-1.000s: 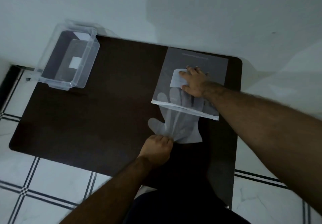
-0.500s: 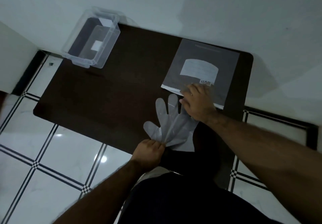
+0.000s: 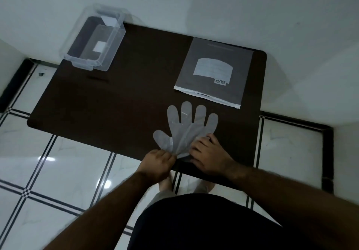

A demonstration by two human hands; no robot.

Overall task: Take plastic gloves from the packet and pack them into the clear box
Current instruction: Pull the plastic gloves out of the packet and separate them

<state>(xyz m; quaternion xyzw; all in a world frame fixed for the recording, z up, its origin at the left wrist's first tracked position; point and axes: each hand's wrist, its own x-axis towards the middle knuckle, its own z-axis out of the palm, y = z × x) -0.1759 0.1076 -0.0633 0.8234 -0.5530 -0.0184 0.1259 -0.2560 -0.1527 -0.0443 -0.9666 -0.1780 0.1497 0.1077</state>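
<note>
A clear plastic glove (image 3: 186, 125) lies flat on the dark table (image 3: 120, 102) near its front edge, fingers spread and pointing away from me. My left hand (image 3: 158, 161) pinches the glove's cuff at its left side. My right hand (image 3: 208, 152) rests on the cuff's right side, fingers on the plastic. The grey packet (image 3: 213, 70) lies flat at the table's far right, its open mouth facing the glove and apart from it. The clear box (image 3: 95, 39) stands open at the far left corner, with nothing but a white label inside.
The table stands against a white wall (image 3: 194, 2). White floor tiles with dark lines (image 3: 58, 172) surround it. My bare feet (image 3: 167, 185) and dark clothing (image 3: 204, 224) show under the table's front edge.
My right hand left the packet and came down to the glove's cuff. The glove has slid fully out of the packet toward me. The camera view shifted back.
</note>
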